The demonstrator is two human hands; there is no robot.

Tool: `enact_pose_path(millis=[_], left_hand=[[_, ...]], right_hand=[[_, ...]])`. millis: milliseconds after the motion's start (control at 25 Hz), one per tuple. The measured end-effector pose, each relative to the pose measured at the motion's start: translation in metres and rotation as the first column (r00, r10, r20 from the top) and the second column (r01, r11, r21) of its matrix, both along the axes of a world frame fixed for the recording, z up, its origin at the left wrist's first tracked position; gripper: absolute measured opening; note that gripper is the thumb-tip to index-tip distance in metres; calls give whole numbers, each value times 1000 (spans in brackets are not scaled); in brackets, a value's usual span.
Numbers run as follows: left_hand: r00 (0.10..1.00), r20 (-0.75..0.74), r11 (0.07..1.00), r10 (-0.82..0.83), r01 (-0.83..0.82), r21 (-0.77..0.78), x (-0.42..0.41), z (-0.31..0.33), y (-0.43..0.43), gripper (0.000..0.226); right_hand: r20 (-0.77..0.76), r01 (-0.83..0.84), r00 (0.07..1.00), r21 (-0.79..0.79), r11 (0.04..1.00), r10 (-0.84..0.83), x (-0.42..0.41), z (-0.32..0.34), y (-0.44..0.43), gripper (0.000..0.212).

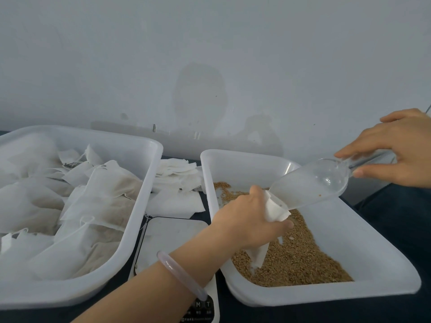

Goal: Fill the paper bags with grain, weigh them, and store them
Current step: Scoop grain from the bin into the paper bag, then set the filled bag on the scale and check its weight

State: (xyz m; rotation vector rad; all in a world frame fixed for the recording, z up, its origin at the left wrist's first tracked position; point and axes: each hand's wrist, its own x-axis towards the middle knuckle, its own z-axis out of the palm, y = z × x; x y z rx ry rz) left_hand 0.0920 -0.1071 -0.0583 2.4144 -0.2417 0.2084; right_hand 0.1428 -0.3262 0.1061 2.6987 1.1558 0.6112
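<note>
My left hand grips a white paper bag by its neck over the right white tray, which holds brown grain. The bag's lower end hangs down into the grain. My right hand holds a clear plastic scoop by its handle, tilted with its mouth at the bag's opening. A white scale lies between the two trays, partly under my left forearm. The left white tray holds several filled paper bags.
A loose pile of empty paper bags lies behind the scale, between the trays. A pale wall rises right behind the table. Dark cloth shows at the right of the grain tray.
</note>
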Motion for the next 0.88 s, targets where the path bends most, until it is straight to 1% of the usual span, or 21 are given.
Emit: enact_pose_path(millis=[80,120,160,200,280,320,360,440,520,560,600,720,760,800,840,880], left_hand=[[1000,30,998,-5,7,-55,-2,-1,2,52],[999,39,993,-6,11,-116,-3,-1,4,52],[999,36,976,-14,22,-218,-4,-1,5,51],[999,27,932,-38,45,-360,-5,1,8,48],[990,25,758,-137,121,-641,-6,6,15,40],[980,32,677,-195,158,-719,-6,9,18,39],[969,40,632,-243,189,-752,-6,12,21,40],[953,45,596,-298,223,-771,-4,17,25,42],[939,22,546,-343,219,-809,-2,21,27,41],[926,12,516,-377,221,-828,-1,23,28,40],[910,10,488,-415,232,-841,0,24,29,40],[873,50,402,-485,273,-874,0,25,30,35],[877,66,392,-476,278,-877,1,24,30,32],[892,73,409,-445,275,-870,1,23,30,29],[916,73,454,-394,263,-851,2,22,30,27],[944,76,518,-322,243,-820,2,19,30,26]], right_hand=[[-136,72,989,120,990,-55,2,3,-13,16],[-219,114,973,169,979,-75,3,4,-22,20],[-293,158,951,195,968,-97,3,5,-31,28],[-330,195,936,194,961,-123,3,2,-40,39],[-366,252,914,177,951,-174,5,-12,-55,58],[-381,268,905,172,948,-187,6,-24,-60,60],[-400,274,896,158,949,-192,6,-37,-64,58],[-442,270,873,81,959,-208,7,-64,-65,45],[-411,243,876,-77,967,-253,9,-87,-62,30],[-376,220,890,-145,965,-259,12,-95,-59,26],[-350,194,904,-181,964,-248,14,-102,-56,26],[-330,164,921,-157,974,-208,14,-111,-43,29],[-328,168,922,-134,977,-204,13,-112,-39,31],[-324,175,925,-109,979,-201,12,-114,-35,32],[-311,178,930,-79,981,-194,10,-117,-30,34],[-293,172,940,-42,984,-177,9,-121,-24,34]])
